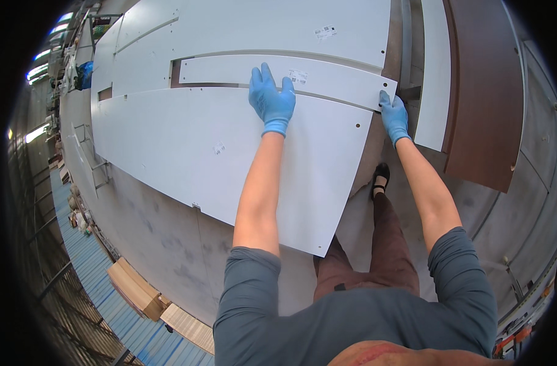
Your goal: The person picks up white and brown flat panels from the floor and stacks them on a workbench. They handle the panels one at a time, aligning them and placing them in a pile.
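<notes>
A long narrow white panel with a label and holes at its right end lies over the gap between two wide white boards. My left hand, in a blue glove, rests at its near edge with the fingers stretched out and apart. My right hand, gloved the same way, grips the panel's right end, thumb on top near the holes; its other fingers are partly hidden. The near wide board has a small label and cut notches. The far wide board carries another label.
To the right stand a white board and a dark brown board, with a grey metal bar beside them. Cardboard boxes and a blue slatted surface lie at the lower left. Concrete floor surrounds the boards.
</notes>
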`<state>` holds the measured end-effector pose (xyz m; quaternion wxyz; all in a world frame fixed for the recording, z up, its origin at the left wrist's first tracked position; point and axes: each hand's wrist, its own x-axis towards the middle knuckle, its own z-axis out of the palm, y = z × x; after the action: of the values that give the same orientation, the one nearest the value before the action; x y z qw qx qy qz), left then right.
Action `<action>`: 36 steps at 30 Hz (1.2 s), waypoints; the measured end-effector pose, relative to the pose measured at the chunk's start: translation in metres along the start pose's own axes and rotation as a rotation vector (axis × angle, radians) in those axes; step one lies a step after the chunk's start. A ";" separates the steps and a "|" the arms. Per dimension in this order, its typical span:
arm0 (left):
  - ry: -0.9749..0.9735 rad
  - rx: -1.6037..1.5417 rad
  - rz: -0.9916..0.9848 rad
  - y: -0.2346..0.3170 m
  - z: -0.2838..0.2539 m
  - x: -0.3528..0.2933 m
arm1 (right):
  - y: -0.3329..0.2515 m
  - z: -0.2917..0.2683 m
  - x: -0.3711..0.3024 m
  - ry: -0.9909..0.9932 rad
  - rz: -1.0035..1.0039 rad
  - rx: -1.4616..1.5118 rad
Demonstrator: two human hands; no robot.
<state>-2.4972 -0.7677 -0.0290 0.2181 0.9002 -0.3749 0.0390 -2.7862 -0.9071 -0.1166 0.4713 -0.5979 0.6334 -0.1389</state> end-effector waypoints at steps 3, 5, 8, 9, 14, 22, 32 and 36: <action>-0.132 0.260 0.084 -0.019 0.015 0.009 | -0.002 0.007 -0.002 -0.022 -0.047 0.018; -0.209 0.350 0.098 -0.036 0.027 0.012 | -0.003 0.013 -0.002 -0.043 -0.077 0.005; -0.300 0.370 0.069 -0.061 0.039 0.014 | -0.007 0.020 -0.001 -0.090 -0.090 -0.068; -0.301 0.385 0.077 -0.067 0.041 0.015 | -0.009 0.023 -0.001 -0.089 -0.121 -0.080; -0.344 0.395 0.061 -0.085 0.044 0.018 | -0.020 0.031 -0.006 -0.087 -0.111 -0.176; -0.352 0.407 0.105 -0.092 0.042 0.019 | -0.027 0.028 -0.012 -0.106 -0.096 -0.262; -0.387 0.349 0.050 -0.096 0.040 0.014 | -0.023 0.032 -0.007 -0.122 -0.113 -0.239; -0.337 0.345 0.082 -0.098 0.041 0.013 | -0.020 0.034 -0.004 -0.111 -0.135 -0.279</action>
<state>-2.4244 -0.7323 -0.0981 -0.0063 0.9018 -0.4302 -0.0396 -2.7482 -0.8956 -0.1181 0.4076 -0.7054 0.5779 -0.0474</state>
